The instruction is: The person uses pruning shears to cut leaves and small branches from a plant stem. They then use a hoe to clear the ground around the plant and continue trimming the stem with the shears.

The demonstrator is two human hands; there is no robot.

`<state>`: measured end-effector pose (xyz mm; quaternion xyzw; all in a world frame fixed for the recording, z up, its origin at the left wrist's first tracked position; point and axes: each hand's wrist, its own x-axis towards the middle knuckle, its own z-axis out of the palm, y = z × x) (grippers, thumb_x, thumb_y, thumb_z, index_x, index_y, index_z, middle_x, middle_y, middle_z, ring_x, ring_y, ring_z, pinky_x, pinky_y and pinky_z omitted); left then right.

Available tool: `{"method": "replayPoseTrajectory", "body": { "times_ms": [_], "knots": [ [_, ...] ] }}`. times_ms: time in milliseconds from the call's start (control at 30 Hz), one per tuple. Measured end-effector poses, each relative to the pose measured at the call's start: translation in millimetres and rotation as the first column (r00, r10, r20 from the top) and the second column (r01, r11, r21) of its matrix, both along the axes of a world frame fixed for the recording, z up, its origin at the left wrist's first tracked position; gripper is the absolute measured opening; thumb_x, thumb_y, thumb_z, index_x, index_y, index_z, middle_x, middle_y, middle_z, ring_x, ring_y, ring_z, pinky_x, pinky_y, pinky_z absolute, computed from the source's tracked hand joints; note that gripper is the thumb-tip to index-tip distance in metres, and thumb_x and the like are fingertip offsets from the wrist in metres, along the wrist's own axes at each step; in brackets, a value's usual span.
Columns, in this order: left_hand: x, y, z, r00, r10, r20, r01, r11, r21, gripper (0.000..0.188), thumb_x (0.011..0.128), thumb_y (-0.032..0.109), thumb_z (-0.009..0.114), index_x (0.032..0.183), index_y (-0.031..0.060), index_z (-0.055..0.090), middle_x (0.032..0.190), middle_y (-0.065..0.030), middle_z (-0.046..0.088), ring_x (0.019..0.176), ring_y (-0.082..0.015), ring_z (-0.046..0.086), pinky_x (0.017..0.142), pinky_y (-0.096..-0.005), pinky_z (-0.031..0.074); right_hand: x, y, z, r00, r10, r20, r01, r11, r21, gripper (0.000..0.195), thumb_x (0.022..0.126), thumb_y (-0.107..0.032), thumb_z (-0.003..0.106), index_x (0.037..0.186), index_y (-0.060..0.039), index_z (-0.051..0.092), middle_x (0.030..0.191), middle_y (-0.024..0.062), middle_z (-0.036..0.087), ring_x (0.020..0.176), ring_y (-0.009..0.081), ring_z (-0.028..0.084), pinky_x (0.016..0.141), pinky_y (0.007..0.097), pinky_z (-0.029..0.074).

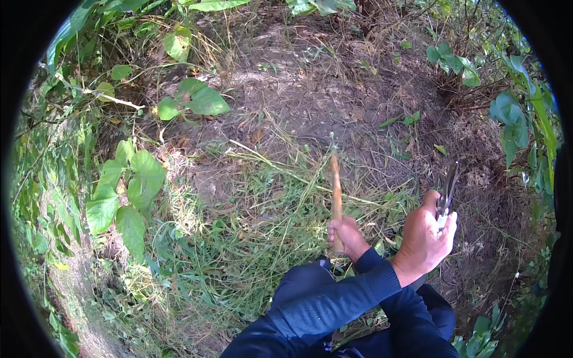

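Observation:
My forearms cross, with the left one lying over the right. My left hand (pixel 423 239), on the right of the view, is closed around pruning shears (pixel 446 190). Their dark metal jaws point up and away from me, and a pale part shows by my thumb; my fingers hide the handles. My right hand (pixel 349 237) grips a wooden tool handle (pixel 336 192) near its lower end. The handle stretches away over cut grass (pixel 268 210). At its far end a thin dark shape, perhaps a blade, blends into the soil, so I cannot tell the tool's kind.
A long cut stalk (pixel 286 171) lies across the grass beyond my hands. Broad-leaved plants (pixel 143 179) stand at the left, along with a bare twig (pixel 107 96). Leafy shrubs (pixel 512 116) edge the right. Soil with dry litter (pixel 313 89) spreads ahead. My knee (pixel 304 282) is below.

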<state>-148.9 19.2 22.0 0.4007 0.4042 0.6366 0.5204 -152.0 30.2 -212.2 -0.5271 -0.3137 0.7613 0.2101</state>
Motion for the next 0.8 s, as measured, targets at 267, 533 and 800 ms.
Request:
{"method": "replayPoseTrajectory", "body": {
  "times_ms": [267,533,800],
  "knots": [
    [-3,13,-8,0.998,-0.054,0.020,0.055,0.998,-0.038,0.017,0.103,0.006,0.071,0.102,0.0059,0.054,0.074,0.0013,0.059,0.067,-0.0061,0.060,0.057,-0.0301,0.046,34,0,26,0.699,0.665,0.262,-0.707,0.697,0.118,0.030,0.093,-0.013,0.075,0.114,0.0033,0.063,0.075,0.0035,0.061,0.060,0.0128,0.059,0.052,0.0342,0.049],
    [-11,37,-8,0.996,0.000,0.086,0.003,0.999,-0.032,0.017,0.104,0.008,0.071,0.100,0.0058,0.055,0.071,0.0024,0.055,0.064,-0.0051,0.054,0.056,-0.0289,0.042,-5,109,6,0.986,-0.136,0.092,0.102,0.944,0.313,0.008,0.095,-0.005,0.067,0.098,-0.0001,0.061,0.072,0.0044,0.061,0.054,0.0151,0.057,0.048,0.0339,0.049],
    [-21,66,-13,0.988,-0.034,0.152,0.046,0.996,-0.075,0.016,0.106,0.009,0.070,0.100,0.0072,0.055,0.075,0.0059,0.053,0.065,-0.0019,0.050,0.056,-0.0265,0.040,-137,119,-37,0.978,-0.018,-0.207,0.021,1.000,0.015,0.014,0.095,-0.007,0.070,0.099,-0.0016,0.057,0.076,0.0029,0.057,0.060,0.0145,0.058,0.054,0.0322,0.052]
  ]
}}
